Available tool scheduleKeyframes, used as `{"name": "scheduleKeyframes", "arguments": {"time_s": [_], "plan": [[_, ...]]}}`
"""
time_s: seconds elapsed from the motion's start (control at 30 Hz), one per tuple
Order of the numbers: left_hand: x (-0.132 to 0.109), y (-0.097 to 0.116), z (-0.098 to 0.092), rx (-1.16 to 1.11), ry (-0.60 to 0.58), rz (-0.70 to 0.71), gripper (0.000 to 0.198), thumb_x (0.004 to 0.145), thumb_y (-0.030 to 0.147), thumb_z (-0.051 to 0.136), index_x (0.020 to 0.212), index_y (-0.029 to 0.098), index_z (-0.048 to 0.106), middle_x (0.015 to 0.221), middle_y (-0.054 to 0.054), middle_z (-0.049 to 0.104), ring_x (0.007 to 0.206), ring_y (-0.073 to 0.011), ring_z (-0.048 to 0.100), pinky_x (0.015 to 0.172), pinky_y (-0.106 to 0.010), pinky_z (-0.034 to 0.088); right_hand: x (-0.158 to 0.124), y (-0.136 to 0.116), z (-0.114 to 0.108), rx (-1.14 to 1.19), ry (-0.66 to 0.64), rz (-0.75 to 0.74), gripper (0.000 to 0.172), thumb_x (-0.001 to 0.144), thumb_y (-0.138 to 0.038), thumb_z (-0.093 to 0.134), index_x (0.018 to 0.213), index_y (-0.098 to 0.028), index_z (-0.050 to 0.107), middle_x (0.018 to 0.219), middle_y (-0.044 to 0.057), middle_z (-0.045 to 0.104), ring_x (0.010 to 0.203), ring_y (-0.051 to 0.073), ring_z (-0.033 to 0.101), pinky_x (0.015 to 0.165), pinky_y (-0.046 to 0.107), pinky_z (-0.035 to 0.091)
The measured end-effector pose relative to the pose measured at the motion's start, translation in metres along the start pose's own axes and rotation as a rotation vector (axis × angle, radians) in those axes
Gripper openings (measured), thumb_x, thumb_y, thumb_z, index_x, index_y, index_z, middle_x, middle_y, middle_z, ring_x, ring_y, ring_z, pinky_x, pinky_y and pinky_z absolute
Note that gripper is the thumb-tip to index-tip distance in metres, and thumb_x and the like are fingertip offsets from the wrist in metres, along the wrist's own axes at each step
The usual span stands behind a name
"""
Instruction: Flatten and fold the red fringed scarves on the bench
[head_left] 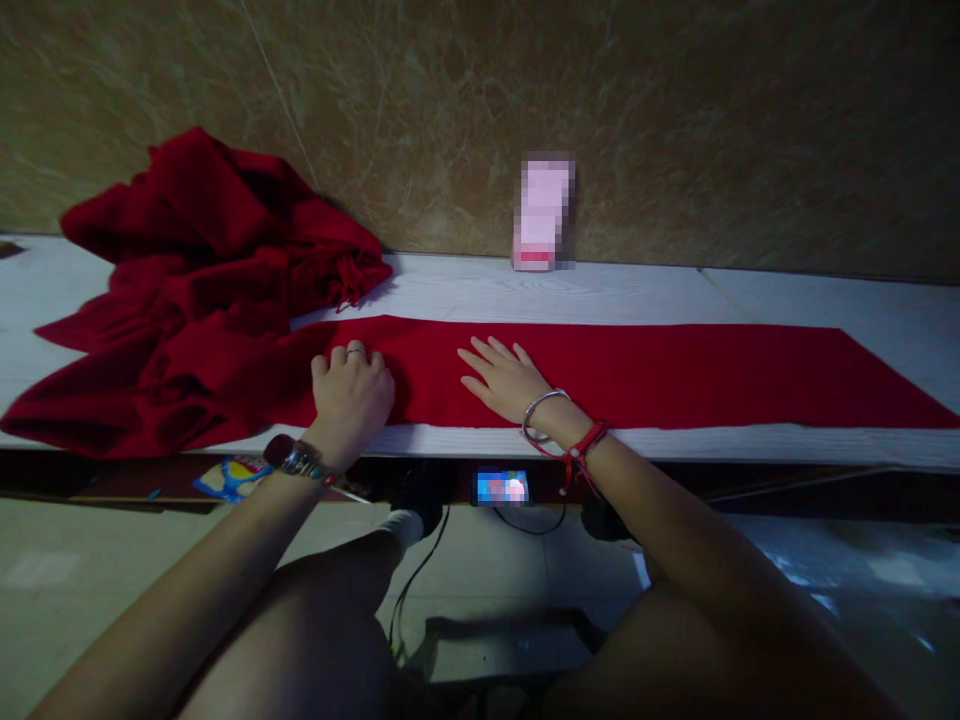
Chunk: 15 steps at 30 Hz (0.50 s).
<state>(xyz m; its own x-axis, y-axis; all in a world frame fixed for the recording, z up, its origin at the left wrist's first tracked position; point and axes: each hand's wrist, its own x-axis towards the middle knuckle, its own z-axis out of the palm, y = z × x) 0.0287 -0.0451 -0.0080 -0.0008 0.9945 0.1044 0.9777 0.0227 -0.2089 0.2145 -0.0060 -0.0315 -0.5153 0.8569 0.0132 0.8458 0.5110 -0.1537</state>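
A long red scarf [660, 375] lies along a narrow white board, its right part spread flat and smooth. Its left part is heaped in loose folds, with a knotted fringe showing near the wall. My left hand [352, 395] rests where the folds meet the flat stretch; its fingers are curled down and closed on the cloth, the fingertips hidden. To the right, my right hand [510, 385] lies palm down on the flat cloth, fingers stretched out and spread.
Behind the white board [450, 285] rises a brown marbled wall [637, 130]. A blurred pink box [544, 210] stands against it. Below the board's front edge are a lit phone screen [501, 487], a blue-and-yellow packet [232, 477] and a black cable [416, 575].
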Motion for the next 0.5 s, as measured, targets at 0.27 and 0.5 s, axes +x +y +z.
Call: {"name": "scheduleKeyframes", "arguments": {"time_s": [0.27,0.5], "plan": [[0.007,0.003,0.002,-0.093,-0.031,0.123,0.046,0.085,0.019,0.028,0.121,0.013,0.055,0.122,-0.017,0.056,0.105,-0.0311,0.054,0.079,-0.042,0.046,-0.002,-0.001,0.000,0.040,0.023,0.035,0.051,0.093,-0.037,0.037,0.140,-0.018,0.041,0.150,0.007,0.033,0.138,0.022,0.026,0.112,0.045,0.022],[0.002,0.001,0.002,-0.075,0.001,0.057,0.044,0.086,0.020,0.028,0.117,0.014,0.058,0.125,-0.017,0.054,0.109,-0.0325,0.051,0.082,-0.044,0.043,-0.003,-0.002,-0.001,0.054,0.035,0.043,0.050,0.093,-0.034,0.038,0.139,-0.016,0.042,0.149,0.008,0.035,0.138,0.022,0.028,0.112,0.045,0.021]]}}
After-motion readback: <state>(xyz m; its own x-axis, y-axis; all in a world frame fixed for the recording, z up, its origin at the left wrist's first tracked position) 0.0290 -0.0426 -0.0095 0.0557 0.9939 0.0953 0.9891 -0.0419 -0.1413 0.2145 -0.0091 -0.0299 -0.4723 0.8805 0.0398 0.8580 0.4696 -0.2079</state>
